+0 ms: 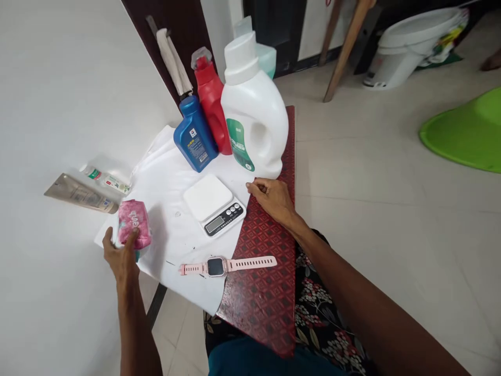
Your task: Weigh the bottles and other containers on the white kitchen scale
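At the table's left edge, my left hand (123,253) is closed around a small pink soft packet (134,223) with white lettering, its thumb across the front. My right hand (274,198) rests by the foot of a big white detergent jug (254,109), fingers curled together at the border of the white cloth (164,250). Whether they pinch the cloth is hidden. Between the hands lies a white kitchen scale (213,203) with nothing on its plate. Nearer to me, a pink-strapped smartwatch (216,266) is stretched out flat, partly on the cloth.
A blue bottle (195,136) and a red bottle (211,99) stand beside the jug. By the wall are a beige tube (82,193) and a small clear bottle (105,179). The red patterned tabletop (262,292) shows at right. A white bucket (399,57) stands on the floor.
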The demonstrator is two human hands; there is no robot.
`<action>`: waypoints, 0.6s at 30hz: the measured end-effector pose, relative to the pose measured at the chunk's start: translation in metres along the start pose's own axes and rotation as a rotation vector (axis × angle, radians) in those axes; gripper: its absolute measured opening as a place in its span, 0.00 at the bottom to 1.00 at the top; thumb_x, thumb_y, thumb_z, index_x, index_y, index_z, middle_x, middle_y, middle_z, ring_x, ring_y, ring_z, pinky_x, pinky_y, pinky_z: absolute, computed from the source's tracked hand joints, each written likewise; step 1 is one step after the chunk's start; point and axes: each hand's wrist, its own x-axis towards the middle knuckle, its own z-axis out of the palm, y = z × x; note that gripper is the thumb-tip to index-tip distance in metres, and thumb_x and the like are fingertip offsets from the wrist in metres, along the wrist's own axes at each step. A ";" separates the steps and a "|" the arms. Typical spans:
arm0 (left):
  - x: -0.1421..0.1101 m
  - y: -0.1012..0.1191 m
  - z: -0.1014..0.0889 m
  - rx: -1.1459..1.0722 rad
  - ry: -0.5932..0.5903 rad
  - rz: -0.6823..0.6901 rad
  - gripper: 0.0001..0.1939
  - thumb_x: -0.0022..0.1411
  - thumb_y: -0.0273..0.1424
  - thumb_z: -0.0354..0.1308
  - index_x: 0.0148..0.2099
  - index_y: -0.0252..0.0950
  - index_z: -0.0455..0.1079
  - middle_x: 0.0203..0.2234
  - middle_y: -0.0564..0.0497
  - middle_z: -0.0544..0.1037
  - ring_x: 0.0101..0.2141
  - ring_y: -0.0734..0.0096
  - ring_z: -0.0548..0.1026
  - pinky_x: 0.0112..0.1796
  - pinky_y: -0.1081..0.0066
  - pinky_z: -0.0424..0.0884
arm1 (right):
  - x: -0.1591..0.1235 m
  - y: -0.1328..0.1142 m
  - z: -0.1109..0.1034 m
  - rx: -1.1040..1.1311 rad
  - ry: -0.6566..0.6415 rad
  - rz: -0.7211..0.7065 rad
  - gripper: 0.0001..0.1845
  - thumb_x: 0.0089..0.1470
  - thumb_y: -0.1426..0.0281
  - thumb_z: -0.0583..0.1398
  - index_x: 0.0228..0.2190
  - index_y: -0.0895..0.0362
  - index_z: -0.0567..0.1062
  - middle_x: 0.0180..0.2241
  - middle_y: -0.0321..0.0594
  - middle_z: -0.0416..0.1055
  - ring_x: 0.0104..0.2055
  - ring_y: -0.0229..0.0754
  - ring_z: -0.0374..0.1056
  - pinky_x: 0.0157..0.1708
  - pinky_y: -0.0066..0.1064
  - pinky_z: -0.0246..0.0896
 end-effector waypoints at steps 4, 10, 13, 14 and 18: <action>-0.028 0.025 -0.001 -0.148 -0.121 0.219 0.49 0.58 0.49 0.71 0.77 0.44 0.61 0.72 0.41 0.69 0.70 0.42 0.71 0.70 0.46 0.71 | -0.001 -0.001 -0.001 0.009 -0.014 -0.003 0.19 0.62 0.59 0.61 0.22 0.54 0.76 0.18 0.33 0.66 0.25 0.40 0.61 0.31 0.34 0.53; -0.053 0.084 0.034 -0.175 -0.335 0.702 0.47 0.55 0.45 0.77 0.74 0.45 0.67 0.73 0.44 0.70 0.73 0.43 0.67 0.72 0.48 0.68 | -0.001 0.000 -0.001 0.032 -0.005 0.000 0.19 0.62 0.59 0.60 0.22 0.54 0.75 0.19 0.33 0.66 0.26 0.39 0.61 0.32 0.34 0.52; -0.053 0.099 0.060 -0.130 -0.466 0.844 0.46 0.57 0.45 0.77 0.74 0.44 0.67 0.71 0.42 0.72 0.71 0.43 0.70 0.71 0.47 0.69 | -0.001 0.000 -0.002 0.055 0.000 -0.008 0.19 0.62 0.60 0.60 0.22 0.54 0.74 0.20 0.34 0.67 0.26 0.39 0.61 0.32 0.34 0.51; -0.052 0.101 0.068 -0.112 -0.508 0.879 0.45 0.58 0.45 0.76 0.74 0.43 0.67 0.71 0.41 0.73 0.70 0.43 0.71 0.70 0.46 0.69 | -0.001 0.000 -0.002 0.062 0.000 -0.010 0.19 0.63 0.60 0.60 0.22 0.54 0.74 0.20 0.34 0.67 0.26 0.39 0.61 0.32 0.34 0.51; -0.046 0.101 0.084 -0.046 -0.588 0.948 0.47 0.60 0.47 0.75 0.75 0.39 0.65 0.71 0.36 0.72 0.71 0.40 0.70 0.71 0.41 0.66 | 0.001 0.000 -0.003 0.064 0.001 -0.007 0.19 0.63 0.61 0.60 0.21 0.55 0.75 0.19 0.34 0.66 0.26 0.38 0.61 0.33 0.34 0.52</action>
